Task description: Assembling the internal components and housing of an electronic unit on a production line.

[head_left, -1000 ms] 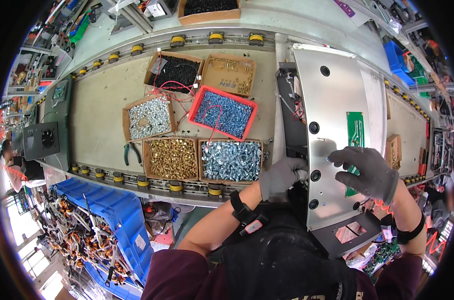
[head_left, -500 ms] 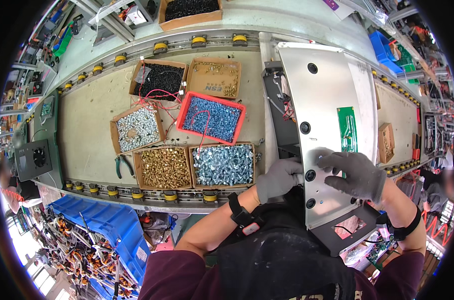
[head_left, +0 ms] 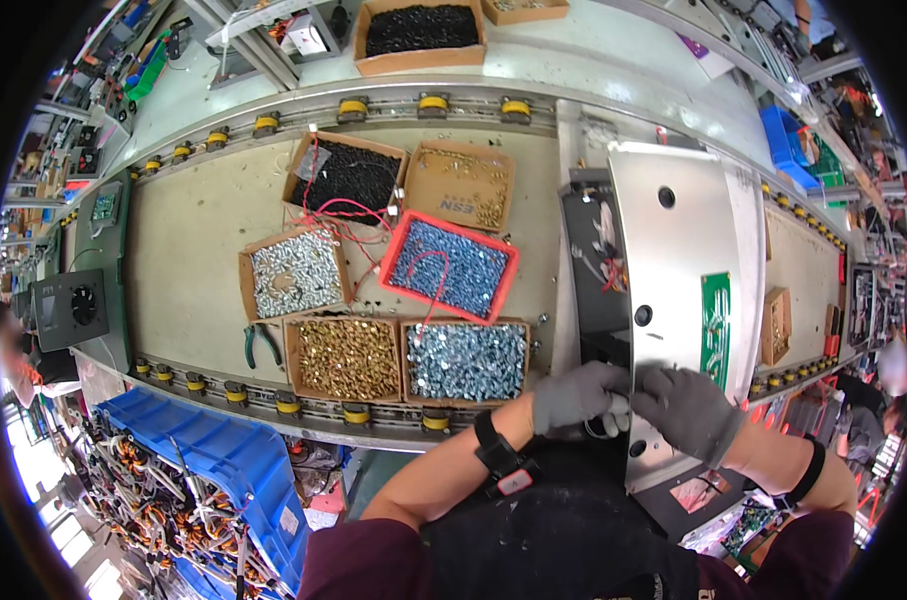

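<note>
A long silver metal panel (head_left: 678,235) with black round grommets stands tilted in front of me. It has a green circuit board (head_left: 715,325) on its right part. My left hand (head_left: 580,398), in a grey glove, is closed at the panel's left edge, and its fingertips are partly hidden. My right hand (head_left: 688,412), gloved too, rests over the panel's lower part with fingers bent together at the same edge, close to the left fingertips. Whatever lies between the fingers of either hand is too small or covered. Behind the panel's left side shows a dark housing (head_left: 598,265) with wires.
Left of the panel are boxes of blue screws (head_left: 448,268), silver nuts or bolts (head_left: 465,360), brass parts (head_left: 343,357), small silver pieces (head_left: 295,272) and black screws (head_left: 345,178). Pliers (head_left: 263,346) lie beside them. A blue crate (head_left: 208,440) of cables stands at lower left.
My right hand has moved left across the panel to its edge, its fingers now drawn together beside my left hand. The whole view has shifted, with the scene lower and farther right.
</note>
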Demonstrator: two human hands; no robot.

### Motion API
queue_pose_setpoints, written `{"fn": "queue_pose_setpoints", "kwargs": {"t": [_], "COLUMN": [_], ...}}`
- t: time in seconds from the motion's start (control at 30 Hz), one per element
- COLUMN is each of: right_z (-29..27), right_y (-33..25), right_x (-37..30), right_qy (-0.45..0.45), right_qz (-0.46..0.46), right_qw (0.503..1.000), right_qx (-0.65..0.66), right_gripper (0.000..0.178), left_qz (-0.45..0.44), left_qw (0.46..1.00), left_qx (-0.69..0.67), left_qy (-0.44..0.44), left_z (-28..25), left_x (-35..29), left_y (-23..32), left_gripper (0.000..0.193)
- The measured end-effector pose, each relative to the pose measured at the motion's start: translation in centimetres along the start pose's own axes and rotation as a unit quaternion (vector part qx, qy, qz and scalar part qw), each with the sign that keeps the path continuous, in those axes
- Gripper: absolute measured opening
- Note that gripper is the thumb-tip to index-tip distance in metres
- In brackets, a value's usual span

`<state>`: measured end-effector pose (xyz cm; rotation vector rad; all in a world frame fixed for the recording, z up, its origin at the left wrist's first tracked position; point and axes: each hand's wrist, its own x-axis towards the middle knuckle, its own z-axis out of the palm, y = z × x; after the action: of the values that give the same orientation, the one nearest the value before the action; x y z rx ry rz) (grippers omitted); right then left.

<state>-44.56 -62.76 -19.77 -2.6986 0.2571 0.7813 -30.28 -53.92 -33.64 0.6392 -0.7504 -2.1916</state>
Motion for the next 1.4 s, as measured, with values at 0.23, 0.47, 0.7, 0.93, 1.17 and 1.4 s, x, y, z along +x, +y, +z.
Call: {"fn": "queue_pose_setpoints", "kwargs": {"t": [0.23,0.47,0.7,0.93,1.17,1.4], "right_z": [-4.1,-2.3,-2.4,-3.7,-4.9,-4.1], "right_y": [6.2,10.0,10.8,11.9,12.6,12.6], "right_x": [-2.9,0.5,1.1,-0.1,1.9,5.0], "right_qy": [0.272,0.381,0.362,0.378,0.335,0.393], "right_qz": [0.056,0.299,0.309,0.318,0.213,0.173], "right_qw": [0.894,0.827,0.809,0.721,0.827,0.872], "right_qx": [0.351,0.287,0.345,0.486,0.398,0.234], "right_gripper": [0.019,0.031,0.032,0.03,0.028,0.034], "left_qz": [-0.069,0.16,-0.119,0.128,0.172,0.273], "left_qw": [0.97,0.802,0.827,0.988,0.972,0.873], "left_qx": [0.207,0.483,0.525,-0.028,0.136,0.404], "left_qy": [0.109,0.313,0.163,0.086,0.085,-0.015], "left_z": [-8.5,-18.6,-20.2,-19.2,-17.6,-17.9], "left_x": [-3.6,8.1,24.5,21.0,11.7,12.7], "left_y": [6.6,18.4,23.8,22.9,15.5,13.0], "left_gripper": [0.03,0.036,0.046,0.037,0.037,0.036]}}
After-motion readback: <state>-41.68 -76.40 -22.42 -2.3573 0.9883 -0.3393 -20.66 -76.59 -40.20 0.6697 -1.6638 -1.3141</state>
